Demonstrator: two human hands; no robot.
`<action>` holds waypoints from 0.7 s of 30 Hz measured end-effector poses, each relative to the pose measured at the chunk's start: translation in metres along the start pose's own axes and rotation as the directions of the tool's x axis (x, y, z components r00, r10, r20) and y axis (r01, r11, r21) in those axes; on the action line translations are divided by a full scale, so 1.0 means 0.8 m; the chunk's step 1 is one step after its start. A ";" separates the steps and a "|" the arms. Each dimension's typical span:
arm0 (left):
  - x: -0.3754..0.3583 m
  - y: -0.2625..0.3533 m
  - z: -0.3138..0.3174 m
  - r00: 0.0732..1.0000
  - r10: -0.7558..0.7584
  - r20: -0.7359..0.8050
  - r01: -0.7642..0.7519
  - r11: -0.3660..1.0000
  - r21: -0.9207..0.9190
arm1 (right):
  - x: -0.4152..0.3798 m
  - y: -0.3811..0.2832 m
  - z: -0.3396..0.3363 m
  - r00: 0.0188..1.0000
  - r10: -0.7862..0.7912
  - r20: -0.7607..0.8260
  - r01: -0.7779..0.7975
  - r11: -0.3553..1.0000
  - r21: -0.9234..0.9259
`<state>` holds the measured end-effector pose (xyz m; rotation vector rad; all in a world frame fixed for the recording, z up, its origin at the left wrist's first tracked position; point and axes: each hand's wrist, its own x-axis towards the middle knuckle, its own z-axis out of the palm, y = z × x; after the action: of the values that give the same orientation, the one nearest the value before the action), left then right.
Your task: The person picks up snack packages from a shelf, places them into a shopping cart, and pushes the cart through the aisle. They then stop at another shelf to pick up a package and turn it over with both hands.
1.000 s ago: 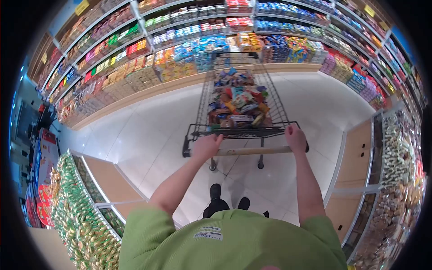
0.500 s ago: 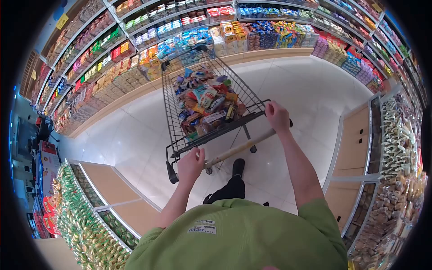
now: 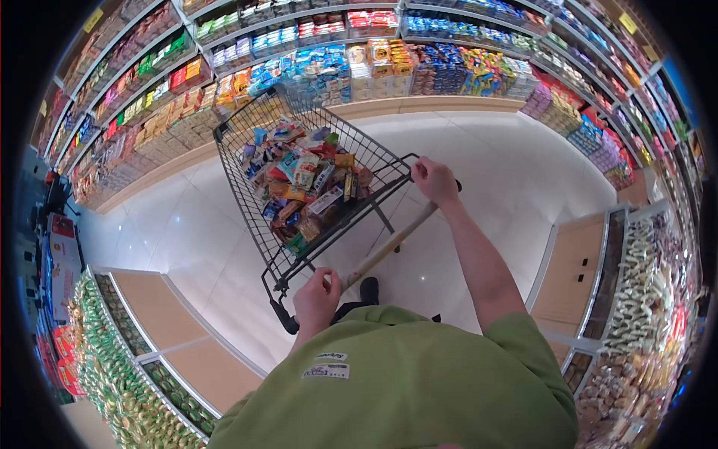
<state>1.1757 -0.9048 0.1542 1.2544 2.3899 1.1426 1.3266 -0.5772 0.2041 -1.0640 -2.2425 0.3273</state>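
Left hand (image 3: 315, 299) and right hand (image 3: 435, 182) grip the handlebar (image 3: 389, 245).

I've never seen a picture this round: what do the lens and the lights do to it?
In the head view, the shelving bows into arcs and the corners go black; in the head view, small bright glints dot the pale floor; in the head view, the cart handle and right hand look fairly sharp.

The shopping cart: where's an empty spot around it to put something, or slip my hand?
Bare floor lies right of the cart, between it, the shelves and the right cabinet. More floor shows left, between cart and left cabinet. The handle is bare between the left hand and right hand. Crowded: the snacks heaped inside, and the packed shelves.
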 end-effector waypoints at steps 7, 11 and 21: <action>0.077 0.036 0.024 0.991 -0.133 0.004 0.133 0.990 -0.052 | 0.122 0.023 0.033 0.996 -0.060 0.065 0.055 0.996 0.076; 0.121 0.070 0.053 0.977 -0.210 -0.038 0.207 0.977 -0.054 | 0.196 0.039 0.038 0.985 -0.065 0.157 0.054 0.996 0.077; 0.248 0.184 0.154 0.846 -0.468 -0.254 0.486 0.874 0.010 | 0.394 0.119 0.086 0.837 -0.316 0.447 0.349 0.937 0.008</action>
<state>1.2051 -0.6359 0.2080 0.4882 2.7227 1.1008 1.1909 -0.2719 0.2435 -0.6516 -2.8156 0.3650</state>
